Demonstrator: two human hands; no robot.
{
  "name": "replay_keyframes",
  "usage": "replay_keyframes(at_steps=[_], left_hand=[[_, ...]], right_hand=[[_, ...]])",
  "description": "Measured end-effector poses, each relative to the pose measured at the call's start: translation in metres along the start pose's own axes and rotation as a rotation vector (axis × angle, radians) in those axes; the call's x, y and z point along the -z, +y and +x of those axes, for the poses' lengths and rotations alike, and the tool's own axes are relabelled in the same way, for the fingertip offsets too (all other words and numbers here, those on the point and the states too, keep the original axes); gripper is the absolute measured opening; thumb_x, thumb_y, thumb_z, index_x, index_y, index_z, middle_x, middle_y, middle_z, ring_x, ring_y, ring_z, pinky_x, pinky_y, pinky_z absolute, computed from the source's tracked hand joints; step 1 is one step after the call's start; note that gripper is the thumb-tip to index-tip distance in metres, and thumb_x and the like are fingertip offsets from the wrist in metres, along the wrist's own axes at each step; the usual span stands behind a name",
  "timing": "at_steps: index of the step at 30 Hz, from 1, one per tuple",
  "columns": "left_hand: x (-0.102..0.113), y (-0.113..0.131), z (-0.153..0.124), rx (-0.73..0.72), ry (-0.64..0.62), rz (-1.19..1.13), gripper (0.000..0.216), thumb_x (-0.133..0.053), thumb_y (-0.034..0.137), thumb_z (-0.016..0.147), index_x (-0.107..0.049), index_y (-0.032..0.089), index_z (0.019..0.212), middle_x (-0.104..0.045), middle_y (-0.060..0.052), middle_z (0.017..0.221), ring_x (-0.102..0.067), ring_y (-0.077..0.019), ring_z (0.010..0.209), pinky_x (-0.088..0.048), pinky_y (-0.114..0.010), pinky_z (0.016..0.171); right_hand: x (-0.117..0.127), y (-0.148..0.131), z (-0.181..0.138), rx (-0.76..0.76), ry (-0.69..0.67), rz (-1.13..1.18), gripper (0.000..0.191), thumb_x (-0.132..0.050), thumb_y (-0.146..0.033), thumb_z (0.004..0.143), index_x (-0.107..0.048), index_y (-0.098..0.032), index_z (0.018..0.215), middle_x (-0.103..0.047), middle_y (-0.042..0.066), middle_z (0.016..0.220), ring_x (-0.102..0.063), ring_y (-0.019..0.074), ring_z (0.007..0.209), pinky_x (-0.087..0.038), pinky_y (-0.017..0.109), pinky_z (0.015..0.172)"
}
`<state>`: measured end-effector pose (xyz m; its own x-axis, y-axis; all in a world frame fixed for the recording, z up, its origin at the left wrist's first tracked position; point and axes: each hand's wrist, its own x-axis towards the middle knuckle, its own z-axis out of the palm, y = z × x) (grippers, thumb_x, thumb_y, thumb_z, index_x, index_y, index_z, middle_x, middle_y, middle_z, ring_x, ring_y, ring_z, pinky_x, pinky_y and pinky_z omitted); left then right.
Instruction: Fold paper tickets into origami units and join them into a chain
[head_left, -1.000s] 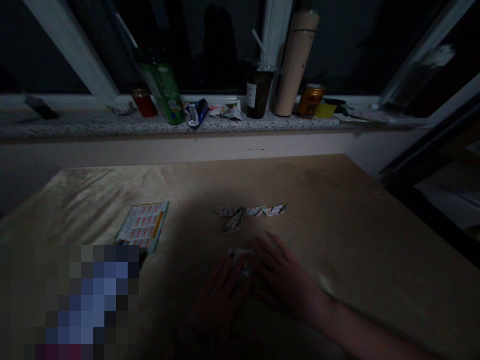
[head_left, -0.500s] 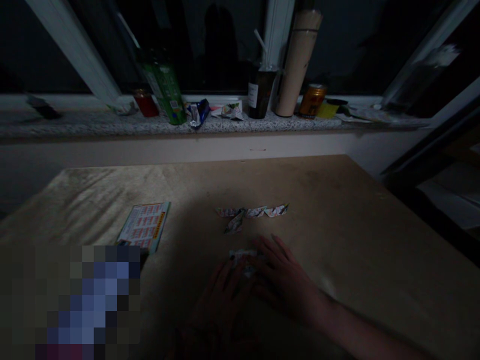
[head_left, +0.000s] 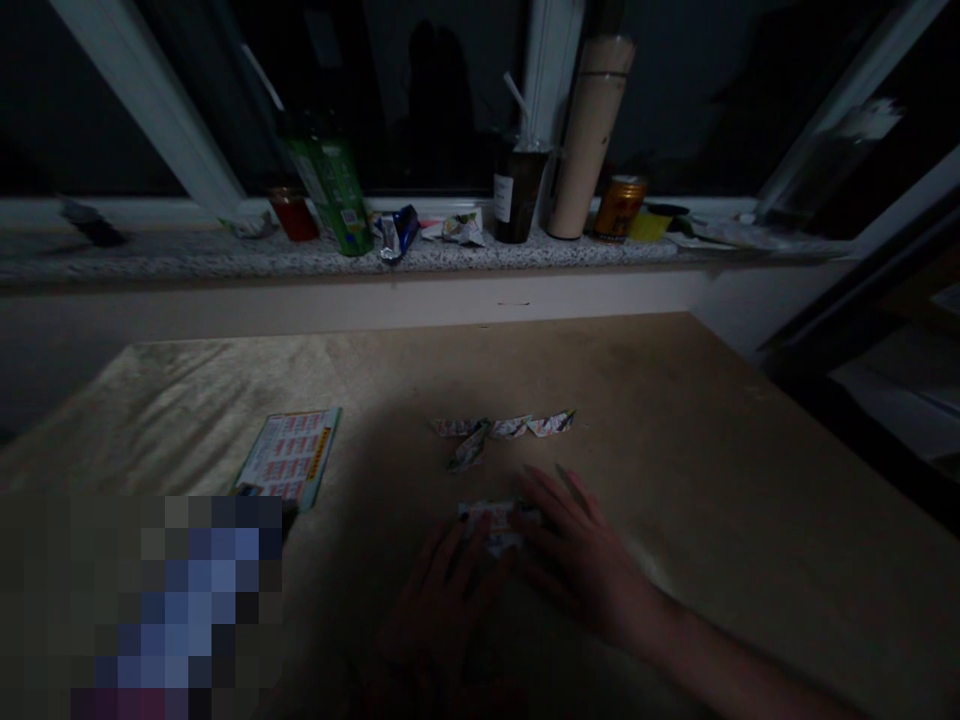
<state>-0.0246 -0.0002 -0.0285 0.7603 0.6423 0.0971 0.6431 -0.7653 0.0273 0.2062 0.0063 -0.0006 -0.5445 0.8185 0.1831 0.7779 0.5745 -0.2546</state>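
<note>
A small printed piece of paper (head_left: 499,520) lies on the table between my hands, partly covered by fingers. My left hand (head_left: 442,590) rests on its left edge, fingers stretched out over the paper. From the right, my right hand (head_left: 574,550) lies over the paper's right side with its fingers spread. Just beyond them, several folded printed paper strips (head_left: 511,427) sit in a row, with one folded strip (head_left: 469,447) angled toward me below its left part. The light is dim and the fingertips are dark.
A printed card (head_left: 289,455) lies at the left on the brown table (head_left: 675,400). On the granite windowsill (head_left: 435,258) stand a green bottle (head_left: 337,190), a red jar (head_left: 294,215), a drink cup with a straw (head_left: 519,190), a tall beige flask (head_left: 591,140) and an orange can (head_left: 619,208).
My right hand has shifted slightly to the right, showing more of the paper's right side. My left hand stays nearly where it was. The folded strips have not moved.
</note>
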Motion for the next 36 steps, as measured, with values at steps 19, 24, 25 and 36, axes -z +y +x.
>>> replay_keyframes(at_steps=[19,24,25,36], left_hand=[[-0.002,0.001,-0.001,0.020,-0.015,-0.019,0.091,-0.032,0.082,0.067,-0.019,0.032,0.142,-0.034,-0.007,0.143,-0.033,-0.0343,0.123,-0.022,-0.046,0.100],[-0.003,0.001,-0.001,-0.002,0.058,0.037,0.092,-0.029,0.082,0.068,-0.017,0.029,0.142,-0.034,-0.009,0.143,-0.032,-0.0341,0.123,-0.022,-0.045,0.098],[-0.004,0.001,-0.001,-0.007,0.073,0.044,0.092,-0.030,0.081,0.068,-0.018,0.028,0.143,-0.035,-0.009,0.142,-0.032,-0.0340,0.123,-0.021,-0.045,0.099],[0.001,0.003,-0.002,0.010,0.056,0.015,0.091,-0.037,0.077,0.070,-0.016,0.027,0.143,-0.031,-0.009,0.145,-0.034,-0.0332,0.123,-0.027,-0.041,0.098]], right_hand=[[0.004,0.008,-0.010,-0.010,0.060,-0.117,0.040,-0.049,-0.024,0.086,-0.049,-0.024,0.126,-0.030,0.005,0.145,-0.024,0.0293,0.133,-0.019,0.059,0.105],[0.004,0.009,-0.011,-0.014,0.054,-0.151,0.037,-0.046,-0.023,0.088,-0.051,-0.024,0.124,-0.030,0.004,0.145,-0.023,0.0278,0.133,-0.018,0.058,0.106],[0.004,0.010,-0.011,-0.013,0.053,-0.154,0.037,-0.046,-0.024,0.088,-0.052,-0.024,0.124,-0.030,0.004,0.145,-0.024,0.0277,0.133,-0.018,0.057,0.106],[0.001,0.011,-0.013,0.023,0.096,-0.190,0.037,-0.046,-0.021,0.087,-0.051,-0.020,0.124,-0.042,0.003,0.139,-0.028,0.0272,0.132,-0.027,0.055,0.104]])
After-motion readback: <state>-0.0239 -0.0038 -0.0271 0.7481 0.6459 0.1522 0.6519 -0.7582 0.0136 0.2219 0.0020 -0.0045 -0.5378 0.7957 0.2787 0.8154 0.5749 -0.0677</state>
